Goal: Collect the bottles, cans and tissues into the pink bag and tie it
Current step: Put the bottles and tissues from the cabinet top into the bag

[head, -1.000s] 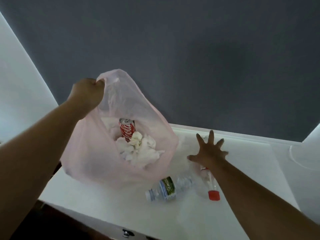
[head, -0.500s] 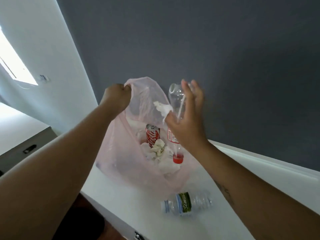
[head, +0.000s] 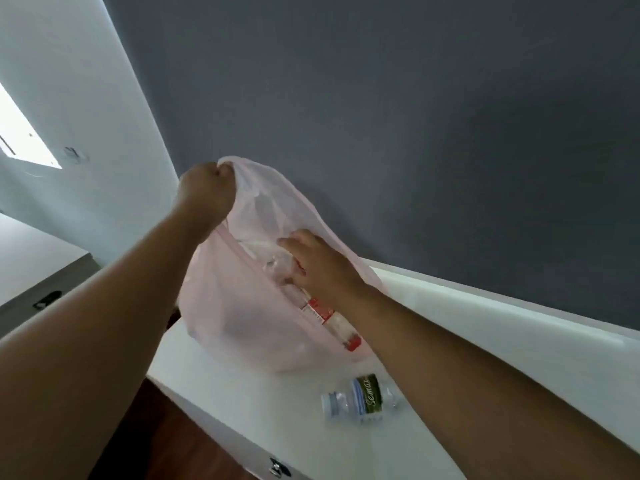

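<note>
**Red-capped bottle (head: 320, 311) at pink bag (head: 242, 323) mouth**

Left hand (head: 207, 188) raised, fist clenched on the bag rim. Right hand (head: 322, 268) reaches into the mouth, fingers wrapped round the bottle, cap toward the camera. Green-label bottle (head: 360, 398) lies on the white table (head: 277, 410) near the bag.
</note>
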`<act>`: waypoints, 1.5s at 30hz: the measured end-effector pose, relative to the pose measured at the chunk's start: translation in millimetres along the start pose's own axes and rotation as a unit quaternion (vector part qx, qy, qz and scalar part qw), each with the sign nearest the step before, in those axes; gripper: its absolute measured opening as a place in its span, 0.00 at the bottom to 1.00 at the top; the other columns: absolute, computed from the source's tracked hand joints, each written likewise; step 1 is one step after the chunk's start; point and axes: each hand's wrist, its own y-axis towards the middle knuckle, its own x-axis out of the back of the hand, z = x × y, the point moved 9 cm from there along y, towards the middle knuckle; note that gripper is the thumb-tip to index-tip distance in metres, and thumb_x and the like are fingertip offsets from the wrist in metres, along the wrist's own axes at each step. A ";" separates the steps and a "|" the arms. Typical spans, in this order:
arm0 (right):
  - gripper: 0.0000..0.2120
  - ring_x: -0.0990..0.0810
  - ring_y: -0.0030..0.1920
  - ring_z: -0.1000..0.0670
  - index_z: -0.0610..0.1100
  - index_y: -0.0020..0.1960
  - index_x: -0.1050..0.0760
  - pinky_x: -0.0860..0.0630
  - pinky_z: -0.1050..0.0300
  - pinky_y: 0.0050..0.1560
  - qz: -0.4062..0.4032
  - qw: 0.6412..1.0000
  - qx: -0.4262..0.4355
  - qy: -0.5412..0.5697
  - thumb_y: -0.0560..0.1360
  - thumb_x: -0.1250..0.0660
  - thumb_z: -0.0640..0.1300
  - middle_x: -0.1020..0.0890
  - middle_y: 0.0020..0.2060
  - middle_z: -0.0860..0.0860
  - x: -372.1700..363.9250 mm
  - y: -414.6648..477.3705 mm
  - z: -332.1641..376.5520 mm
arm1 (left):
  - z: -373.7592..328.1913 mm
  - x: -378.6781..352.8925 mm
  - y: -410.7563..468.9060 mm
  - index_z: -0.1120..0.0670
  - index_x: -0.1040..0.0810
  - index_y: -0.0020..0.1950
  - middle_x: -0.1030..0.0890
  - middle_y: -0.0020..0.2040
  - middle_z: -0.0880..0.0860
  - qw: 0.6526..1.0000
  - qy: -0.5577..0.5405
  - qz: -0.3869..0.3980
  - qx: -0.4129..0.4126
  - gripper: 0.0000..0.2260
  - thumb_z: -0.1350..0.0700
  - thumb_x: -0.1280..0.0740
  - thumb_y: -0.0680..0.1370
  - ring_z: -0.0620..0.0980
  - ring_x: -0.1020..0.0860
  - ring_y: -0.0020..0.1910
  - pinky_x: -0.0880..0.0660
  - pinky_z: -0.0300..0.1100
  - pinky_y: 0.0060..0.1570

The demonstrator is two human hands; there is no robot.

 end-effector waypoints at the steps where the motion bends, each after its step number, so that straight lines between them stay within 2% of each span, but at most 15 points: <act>1: 0.21 0.26 0.61 0.45 0.48 0.66 0.27 0.25 0.47 0.58 -0.080 0.997 0.014 -0.008 0.74 0.31 0.50 0.26 0.62 0.47 30.7 -3.8 -1.0 | 3.3 -0.9 3.0 0.65 0.20 0.53 0.20 0.55 0.66 1.000 0.006 -0.006 0.001 0.20 0.52 0.46 0.82 0.65 0.23 0.54 0.27 0.50 0.55; 4: 0.12 0.24 0.51 0.43 0.43 0.56 0.23 0.25 0.50 0.48 -0.326 0.943 -0.032 -0.064 0.75 0.33 0.48 0.22 0.49 0.44 118.3 -38.6 -40.3 | 10.8 -7.9 10.1 0.66 0.21 0.55 0.21 0.57 0.69 0.999 0.035 -0.012 0.003 0.21 0.52 0.48 0.83 0.68 0.24 0.56 0.28 0.52 0.57; 6: 0.14 0.24 0.52 0.41 0.43 0.59 0.24 0.24 0.47 0.49 -0.366 0.916 -0.130 -0.097 0.76 0.35 0.48 0.22 0.52 0.42 138.9 -67.0 -89.7 | 14.7 -14.5 12.5 0.68 0.22 0.56 0.23 0.58 0.72 0.998 0.070 -0.005 -0.005 0.22 0.53 0.49 0.83 0.70 0.25 0.58 0.29 0.54 0.58; 8: 0.24 0.28 0.63 0.39 0.50 0.70 0.31 0.28 0.42 0.61 -0.209 0.936 -0.264 -0.103 0.75 0.35 0.54 0.28 0.65 0.42 109.3 -87.0 -154.6 | 22.3 -19.4 15.8 0.68 0.23 0.54 0.23 0.57 0.73 0.996 0.090 0.001 -0.006 0.23 0.52 0.49 0.83 0.71 0.25 0.57 0.29 0.55 0.58; 11: 0.41 0.49 0.76 0.36 0.61 0.77 0.50 0.42 0.38 0.73 0.076 0.920 -0.372 -0.100 0.70 0.35 0.69 0.51 0.78 0.46 34.0 -129.5 -212.0 | 35.6 -28.9 19.7 0.66 0.23 0.50 0.23 0.53 0.72 0.995 0.096 0.019 0.003 0.21 0.51 0.49 0.81 0.69 0.25 0.49 0.28 0.55 0.50; 13: 0.42 0.53 0.77 0.36 0.62 0.77 0.51 0.45 0.38 0.73 0.161 0.912 -0.366 -0.095 0.69 0.36 0.70 0.53 0.79 0.48 -9.1 -141.0 -219.4 | 40.9 -33.4 19.9 0.66 0.21 0.52 0.22 0.52 0.70 0.995 0.096 0.025 0.016 0.22 0.50 0.48 0.80 0.69 0.23 0.51 0.28 0.53 0.49; 15: 0.36 0.48 0.76 0.37 0.60 0.75 0.44 0.44 0.40 0.72 0.210 0.911 -0.332 -0.123 0.72 0.39 0.69 0.46 0.77 0.48 -41.2 -142.1 -213.8 | 40.8 -35.5 17.7 0.63 0.19 0.51 0.20 0.51 0.67 0.995 0.095 0.016 0.027 0.23 0.47 0.47 0.79 0.68 0.22 0.51 0.25 0.54 0.51; 18: 0.14 0.32 0.64 0.39 0.48 0.65 0.33 0.32 0.46 0.60 0.138 0.926 -0.296 -0.192 0.79 0.43 0.47 0.30 0.64 0.44 -44.7 -145.3 -209.4 | 32.7 -38.9 11.9 0.61 0.18 0.48 0.19 0.50 0.65 0.995 0.091 0.015 0.032 0.24 0.46 0.47 0.77 0.66 0.22 0.49 0.24 0.54 0.51; 21: 0.09 0.25 0.54 0.41 0.42 0.55 0.31 0.30 0.50 0.50 0.077 0.942 -0.312 -0.093 0.79 0.47 0.36 0.25 0.53 0.43 -23.9 -157.3 -214.3 | 19.4 -43.2 12.8 0.64 0.19 0.49 0.20 0.51 0.68 0.993 0.117 0.030 0.001 0.25 0.47 0.49 0.77 0.68 0.22 0.51 0.24 0.55 0.55; 25: 0.09 0.25 0.48 0.47 0.44 0.50 0.27 0.28 0.53 0.48 -0.008 0.971 -0.237 0.028 0.79 0.40 0.49 0.25 0.48 0.48 21.2 -159.2 -177.9 | 5.7 -48.4 15.7 0.66 0.20 0.54 0.21 0.56 0.71 0.991 0.132 0.032 -0.023 0.24 0.51 0.48 0.80 0.70 0.24 0.56 0.26 0.55 0.57; 28: 0.29 0.31 0.52 0.54 0.50 0.58 0.27 0.29 0.56 0.50 0.117 0.979 -0.166 0.012 0.68 0.34 0.69 0.30 0.52 0.53 11.8 -168.4 -122.6 | 0.9 -58.6 16.3 0.69 0.22 0.56 0.23 0.58 0.73 0.986 0.151 0.052 -0.038 0.23 0.52 0.48 0.82 0.72 0.26 0.59 0.28 0.56 0.59; 30: 0.39 0.34 0.54 0.53 0.51 0.62 0.28 0.29 0.56 0.52 0.216 0.969 -0.120 -0.016 0.61 0.34 0.76 0.31 0.53 0.54 -10.8 -183.5 -91.2 | -1.5 -66.4 16.7 0.69 0.23 0.56 0.24 0.59 0.74 0.983 0.160 0.066 -0.053 0.23 0.52 0.49 0.83 0.73 0.27 0.60 0.29 0.57 0.61; 33: 0.41 0.34 0.55 0.50 0.48 0.60 0.27 0.31 0.53 0.54 0.270 0.956 -0.026 -0.111 0.59 0.34 0.77 0.30 0.55 0.51 -39.3 -197.7 -65.4 | -1.6 -73.6 18.8 0.68 0.23 0.56 0.23 0.59 0.72 0.980 0.171 0.077 -0.065 0.23 0.51 0.48 0.83 0.72 0.27 0.60 0.29 0.57 0.61; 38: 0.29 0.33 0.50 0.50 0.47 0.51 0.27 0.31 0.53 0.49 0.208 0.970 -0.003 -0.122 0.63 0.31 0.69 0.30 0.48 0.52 -12.0 -191.8 -64.3 | -4.8 -80.0 16.8 0.67 0.23 0.60 0.24 0.62 0.70 0.983 0.145 0.091 -0.062 0.22 0.51 0.47 0.83 0.69 0.27 0.62 0.30 0.54 0.62; 45: 0.29 0.32 0.54 0.53 0.52 0.54 0.30 0.27 0.56 0.50 0.049 0.983 -0.177 0.018 0.63 0.31 0.70 0.31 0.49 0.54 58.3 -116.3 -42.2 | -11.1 -77.6 11.4 0.66 0.21 0.59 0.22 0.62 0.67 0.985 0.126 0.105 -0.056 0.22 0.51 0.47 0.83 0.67 0.26 0.63 0.29 0.51 0.63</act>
